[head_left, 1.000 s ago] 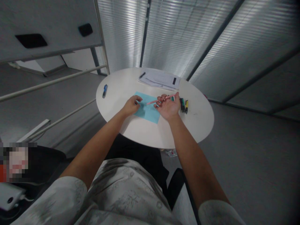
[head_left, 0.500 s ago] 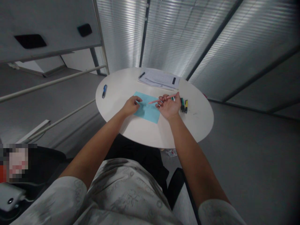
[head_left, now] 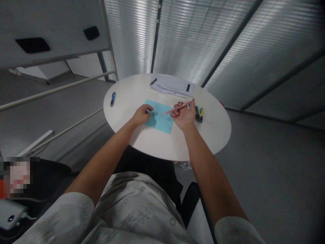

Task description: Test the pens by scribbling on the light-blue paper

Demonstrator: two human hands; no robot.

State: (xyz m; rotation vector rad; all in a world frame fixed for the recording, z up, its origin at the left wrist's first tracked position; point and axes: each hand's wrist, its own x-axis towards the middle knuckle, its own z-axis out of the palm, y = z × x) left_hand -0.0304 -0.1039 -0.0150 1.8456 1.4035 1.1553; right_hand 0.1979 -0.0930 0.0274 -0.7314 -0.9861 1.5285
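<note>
My left hand [head_left: 142, 114] lies on the left part of a light blue sheet of paper [head_left: 161, 123], its fingers curled over the sheet. At this size I cannot tell whether those fingers pinch anything. My right hand [head_left: 183, 116] grips a pink pencil [head_left: 169, 112], whose point reaches out over the sheet without clearly touching it. Just beyond that hand stand several felt-tip markers, among them a green marker [head_left: 197, 113] and a yellow marker [head_left: 201, 115].
All this is on a round white table [head_left: 177, 145], with a stack of printed papers [head_left: 172, 85], a black pen [head_left: 153, 81] and a blue pen [head_left: 113, 99] at its far side. Metal railings run to the left; slatted blinds stand behind it.
My right hand has turned slightly, swinging the pencil's far end up and to the right. My left hand stays on the sheet.
</note>
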